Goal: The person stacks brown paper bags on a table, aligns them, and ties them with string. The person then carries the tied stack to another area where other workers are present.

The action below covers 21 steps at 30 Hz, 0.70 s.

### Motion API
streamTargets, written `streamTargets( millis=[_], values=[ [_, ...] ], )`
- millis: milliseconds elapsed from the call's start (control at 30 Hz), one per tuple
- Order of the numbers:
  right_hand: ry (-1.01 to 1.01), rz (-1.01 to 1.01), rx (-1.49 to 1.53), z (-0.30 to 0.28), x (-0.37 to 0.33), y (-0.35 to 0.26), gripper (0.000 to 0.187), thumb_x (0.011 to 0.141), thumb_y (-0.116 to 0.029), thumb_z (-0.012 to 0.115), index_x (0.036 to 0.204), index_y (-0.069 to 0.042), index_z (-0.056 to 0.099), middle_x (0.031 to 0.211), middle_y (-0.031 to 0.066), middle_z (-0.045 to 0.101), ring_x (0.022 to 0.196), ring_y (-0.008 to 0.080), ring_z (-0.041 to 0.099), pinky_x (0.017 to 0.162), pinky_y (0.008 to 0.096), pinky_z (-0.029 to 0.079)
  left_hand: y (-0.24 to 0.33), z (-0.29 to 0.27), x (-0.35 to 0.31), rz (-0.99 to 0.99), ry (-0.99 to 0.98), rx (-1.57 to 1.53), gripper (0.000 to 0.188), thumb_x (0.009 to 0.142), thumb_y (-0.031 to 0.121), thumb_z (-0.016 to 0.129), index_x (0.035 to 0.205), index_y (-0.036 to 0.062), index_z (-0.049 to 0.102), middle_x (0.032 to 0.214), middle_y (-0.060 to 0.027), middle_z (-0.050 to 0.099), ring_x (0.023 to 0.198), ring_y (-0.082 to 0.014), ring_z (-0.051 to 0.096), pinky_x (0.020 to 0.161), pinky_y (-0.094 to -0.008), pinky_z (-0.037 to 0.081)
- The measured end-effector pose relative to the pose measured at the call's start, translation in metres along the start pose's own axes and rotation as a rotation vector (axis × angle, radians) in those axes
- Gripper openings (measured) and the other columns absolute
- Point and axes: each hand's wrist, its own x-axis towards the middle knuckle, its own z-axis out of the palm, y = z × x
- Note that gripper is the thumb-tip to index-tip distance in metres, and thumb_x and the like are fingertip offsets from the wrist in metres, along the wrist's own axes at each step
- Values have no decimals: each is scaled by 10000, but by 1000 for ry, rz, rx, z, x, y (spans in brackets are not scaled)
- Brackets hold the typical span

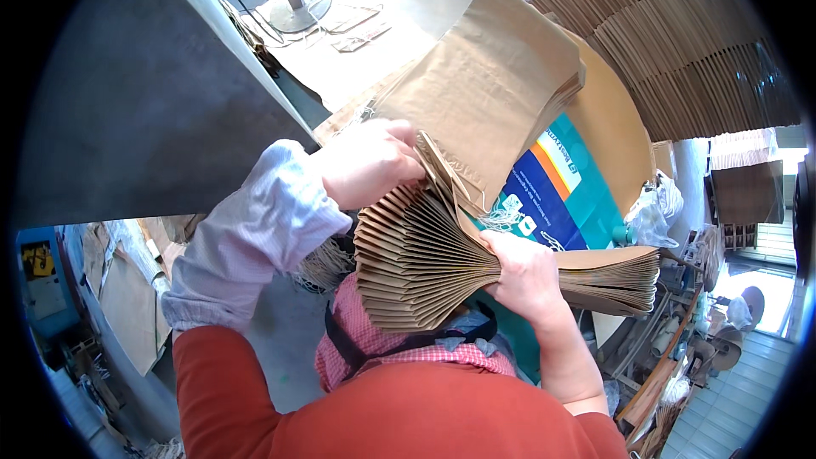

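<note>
My right hand point(523, 276) is wrapped round the middle of a thick bundle of folded brown paper bags point(425, 263). The bundle is squeezed narrow at my grip, and its left end spreads out like a fan above my lap. With curled fingers my left hand point(374, 161) pinches the folded edge of a paper bag at the bundle's upper side; the fingertips are partly hidden. Just beyond lies a flat pile of brown paper bags point(476, 89), with white string point(503, 216) hanging at its near edge.
A blue, teal and orange printed sheet point(552, 183) lies under the pile. High stacks of brown bags point(680, 34) rise at the far right. A large grey panel point(144, 102) stands at the left. White plastic bags point(659, 208) and a cluttered rack point(680, 331) are on the right.
</note>
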Motion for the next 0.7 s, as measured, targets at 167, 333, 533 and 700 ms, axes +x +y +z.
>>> streamTargets(
  millis=[167, 333, 533, 700],
  values=[
    [12, -13, -2, 2, -1, 2, 399, 613, -93, 746, 972, -102, 573, 771, 77, 604, 732, 265, 635, 615, 374, 504, 2, -3, 6, 17, -222, -99, 80, 688, 58, 607, 766, 47, 617, 805, -81, 637, 869, -288, 599, 766, -375, 509],
    [-5, -10, -22, 4, -2, 6, 370, 633, -128, 747, 971, -74, 607, 777, 90, 627, 716, 272, 643, 613, 364, 512, 6, -12, 12, 45, -324, -155, 79, 702, 60, 614, 775, 30, 619, 813, -112, 590, 879, -310, 586, 771, -392, 505],
    [-2, -2, -14, 3, -3, 7, 358, 638, -139, 744, 964, -77, 611, 766, 88, 625, 700, 274, 642, 607, 365, 513, 11, -7, 19, -92, -334, -191, 137, 804, 133, 654, 745, 9, 651, 806, -121, 592, 825, -308, 599, 737, -395, 496],
    [-10, 7, -34, 4, -5, 8, 345, 629, -132, 738, 942, -93, 599, 742, 76, 603, 694, 271, 634, 593, 375, 505, 24, -4, 22, -412, -220, -342, 141, 764, 121, 670, 764, -18, 688, 802, -154, 615, 769, -327, 615, 699, -390, 495]
  ],
)
